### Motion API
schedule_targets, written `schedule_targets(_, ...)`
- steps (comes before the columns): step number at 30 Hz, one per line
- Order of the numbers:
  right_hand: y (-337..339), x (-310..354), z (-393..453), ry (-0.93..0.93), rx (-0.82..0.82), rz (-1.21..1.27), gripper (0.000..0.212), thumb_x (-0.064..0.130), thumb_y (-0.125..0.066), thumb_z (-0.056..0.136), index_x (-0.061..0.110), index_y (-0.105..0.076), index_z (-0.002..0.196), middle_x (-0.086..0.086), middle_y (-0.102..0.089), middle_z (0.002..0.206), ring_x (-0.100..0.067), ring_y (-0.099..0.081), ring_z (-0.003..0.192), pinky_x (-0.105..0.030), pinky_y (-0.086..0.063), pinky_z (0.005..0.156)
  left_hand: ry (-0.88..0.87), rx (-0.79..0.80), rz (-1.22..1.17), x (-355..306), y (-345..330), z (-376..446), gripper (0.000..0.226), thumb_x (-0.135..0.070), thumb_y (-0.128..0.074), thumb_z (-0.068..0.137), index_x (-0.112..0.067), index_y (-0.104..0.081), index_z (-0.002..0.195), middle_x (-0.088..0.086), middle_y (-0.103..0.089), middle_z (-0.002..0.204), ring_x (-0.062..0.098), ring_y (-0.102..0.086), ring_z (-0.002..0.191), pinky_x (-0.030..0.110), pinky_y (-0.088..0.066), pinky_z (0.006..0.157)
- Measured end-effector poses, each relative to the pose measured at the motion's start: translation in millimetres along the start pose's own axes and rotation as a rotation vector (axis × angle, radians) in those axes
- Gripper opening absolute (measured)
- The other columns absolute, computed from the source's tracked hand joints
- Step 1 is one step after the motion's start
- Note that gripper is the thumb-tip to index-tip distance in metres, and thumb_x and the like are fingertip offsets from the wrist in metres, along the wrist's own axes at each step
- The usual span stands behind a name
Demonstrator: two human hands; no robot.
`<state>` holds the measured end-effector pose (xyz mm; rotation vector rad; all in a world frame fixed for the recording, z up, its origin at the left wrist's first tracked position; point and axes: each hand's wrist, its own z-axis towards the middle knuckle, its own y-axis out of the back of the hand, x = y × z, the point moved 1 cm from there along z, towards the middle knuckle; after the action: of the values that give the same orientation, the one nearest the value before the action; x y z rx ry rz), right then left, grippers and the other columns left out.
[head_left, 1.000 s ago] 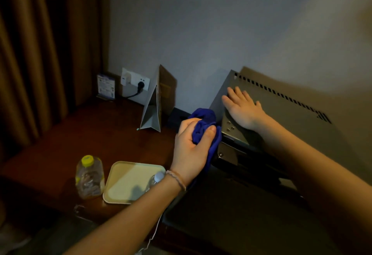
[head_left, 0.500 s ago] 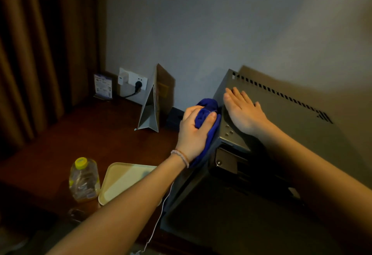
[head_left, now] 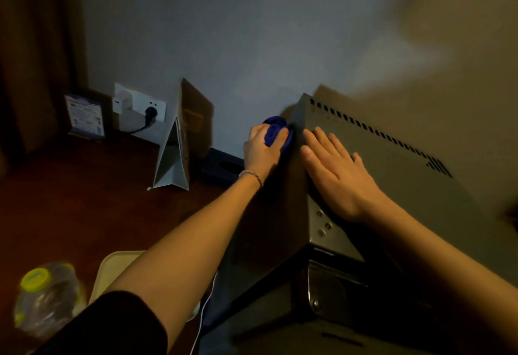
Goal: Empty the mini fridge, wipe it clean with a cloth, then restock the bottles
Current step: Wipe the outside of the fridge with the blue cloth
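Fridge [head_left: 392, 175] sits at three o'clock on the wooden desk [head_left: 84, 200], against the wall. Left hand [head_left: 262, 153] grips a bunched blue cloth [head_left: 276, 131] against its rear left side; right hand [head_left: 333, 172] lies flat, fingers straight, on top. At seven o'clock stand a yellow-capped bottle [head_left: 46, 298] and a tray [head_left: 112, 267].

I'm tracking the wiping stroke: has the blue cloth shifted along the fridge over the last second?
Yes. The blue cloth in the left hand has travelled from the mini fridge front corner back along its left side toward the wall.
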<state>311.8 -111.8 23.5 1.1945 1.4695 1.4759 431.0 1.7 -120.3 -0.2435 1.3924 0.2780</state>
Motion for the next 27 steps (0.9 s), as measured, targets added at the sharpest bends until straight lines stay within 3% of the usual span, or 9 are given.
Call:
schedule_targets(6,1,2,2,-0.023,0.004,-0.023,0.06,0.055,-0.015,0.103,0.036,0.001,0.157,0.011,0.01,0.165,-0.01,0.012,0.151,-0.05,0.005,0.123,0.052,0.039,0.021,31,-3,9,0.042,-0.046,-0.056,0.096,-0.007,-0.065,0.108,0.008,-0.051,0.125,0.029,-0.059,0.103,0.041,-0.045,0.099)
schedule_targets(10,-1,1,3,-0.021,-0.011,-0.066,0.063,0.058,-0.019,0.102,0.037,0.002,0.157,0.01,0.009,0.166,-0.012,0.01,0.152,-0.052,0.002,0.123,0.113,0.056,0.056,52,4,-9,0.043,-0.049,-0.055,0.094,-0.008,-0.064,0.108,0.007,-0.049,0.125,0.03,-0.059,0.103,0.042,-0.045,0.098)
schedule_targets(14,0,2,3,-0.021,-0.015,-0.084,0.066,0.056,-0.028,0.102,0.037,0.001,0.157,0.008,0.009,0.166,-0.014,0.008,0.153,-0.053,0.001,0.122,0.216,0.028,-0.011,73,20,-56,0.032,-0.035,-0.06,0.096,-0.009,-0.062,0.114,0.003,-0.053,0.121,0.027,-0.057,0.108,0.028,-0.042,0.09)
schedule_targets(18,1,3,3,-0.017,-0.017,-0.082,0.066,0.051,-0.033,0.102,0.035,0.0,0.158,0.006,0.007,0.166,-0.017,0.006,0.153,-0.055,0.0,0.121,0.131,0.043,0.018,78,38,-107,0.027,-0.034,-0.06,0.096,-0.011,-0.063,0.112,0.002,-0.048,0.121,0.027,-0.056,0.109,0.04,-0.043,0.1)
schedule_targets(23,0,4,0,-0.02,-0.017,-0.06,0.066,0.051,-0.033,0.102,0.034,-0.001,0.158,0.005,0.006,0.167,-0.017,0.005,0.153,-0.057,0.002,0.119,0.045,-0.042,-0.053,56,52,-163,0.03,-0.066,-0.052,0.079,-0.041,-0.056,0.096,-0.008,-0.048,0.114,0.024,-0.056,0.108,0.047,-0.045,0.1)
schedule_targets(27,0,4,-2,-0.036,-0.012,-0.048,0.065,0.051,-0.03,0.102,0.033,-0.002,0.158,0.006,0.006,0.167,-0.016,0.006,0.153,-0.057,0.002,0.119,-0.017,-0.073,-0.096,30,62,-198,0.037,-0.066,-0.052,0.078,-0.042,-0.055,0.106,-0.015,-0.049,0.119,0.019,-0.054,0.111,0.047,-0.046,0.098)
